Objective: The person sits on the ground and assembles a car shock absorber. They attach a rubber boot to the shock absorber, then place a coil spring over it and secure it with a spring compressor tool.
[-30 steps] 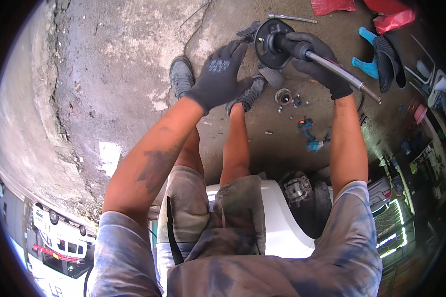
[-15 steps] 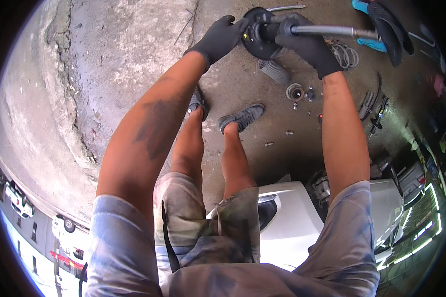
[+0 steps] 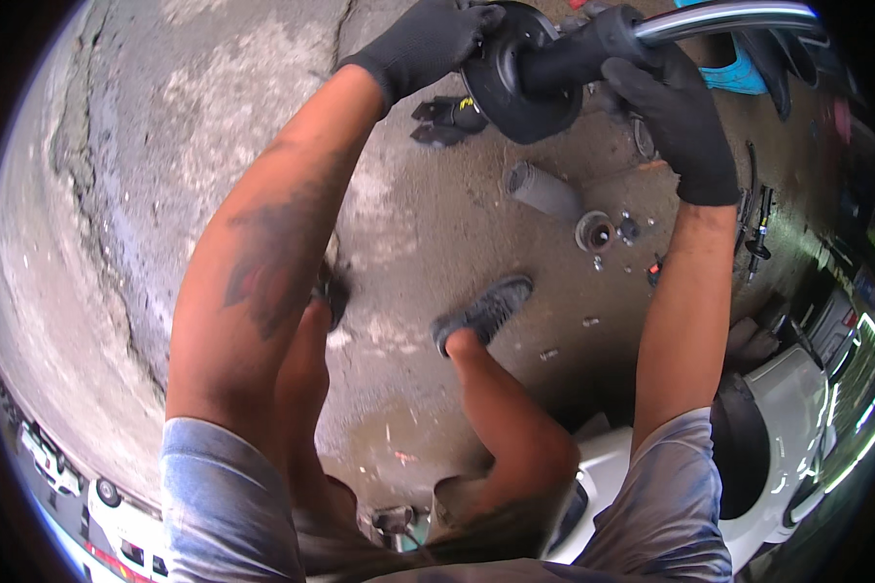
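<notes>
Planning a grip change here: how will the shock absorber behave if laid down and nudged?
The shock absorber will likely stay stiff, as its shiny rod looks like metal. That smooth rod may feel slippery. Its wide round plate on a narrower body could make it rest tilted and roll in an arc.

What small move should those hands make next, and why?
Perhaps the left hand should take a firmer hold on the round plate: its fingers seem to be only at the rim, while the right hand grips the black tube with its long shiny rod.
</notes>
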Available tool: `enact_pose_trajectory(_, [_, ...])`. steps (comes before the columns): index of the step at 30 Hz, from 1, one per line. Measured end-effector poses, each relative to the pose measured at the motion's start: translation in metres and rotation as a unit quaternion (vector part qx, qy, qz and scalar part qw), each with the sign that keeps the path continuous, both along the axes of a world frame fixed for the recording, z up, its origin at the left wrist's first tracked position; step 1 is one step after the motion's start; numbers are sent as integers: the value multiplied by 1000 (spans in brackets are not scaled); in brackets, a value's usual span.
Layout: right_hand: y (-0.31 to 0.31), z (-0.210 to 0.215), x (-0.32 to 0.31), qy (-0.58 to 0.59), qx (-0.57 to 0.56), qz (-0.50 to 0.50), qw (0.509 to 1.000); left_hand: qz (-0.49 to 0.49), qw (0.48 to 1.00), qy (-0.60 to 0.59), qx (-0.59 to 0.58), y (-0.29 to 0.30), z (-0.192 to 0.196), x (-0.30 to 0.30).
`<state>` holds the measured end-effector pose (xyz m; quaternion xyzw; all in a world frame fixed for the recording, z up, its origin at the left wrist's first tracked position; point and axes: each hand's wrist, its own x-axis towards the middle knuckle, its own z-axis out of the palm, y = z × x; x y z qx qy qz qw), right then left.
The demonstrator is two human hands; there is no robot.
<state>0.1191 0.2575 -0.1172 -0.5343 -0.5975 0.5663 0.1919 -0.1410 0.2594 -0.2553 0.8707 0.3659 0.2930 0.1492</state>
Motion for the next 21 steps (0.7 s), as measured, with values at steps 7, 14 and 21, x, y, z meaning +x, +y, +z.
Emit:
enact_pose_trajectory(7, [5,-38,-9,13,230,-19,973,-77,928,-130,-340,32,28,-9])
enact_pose_trajectory(14, [25,-35,-53,64,258,-15,964,-235,971,14,-43,80,8,-28])
enact_pose_trajectory(21, [29,-71,-62,-7,376,-166,912,-38,954,12,-296,89,12,-28])
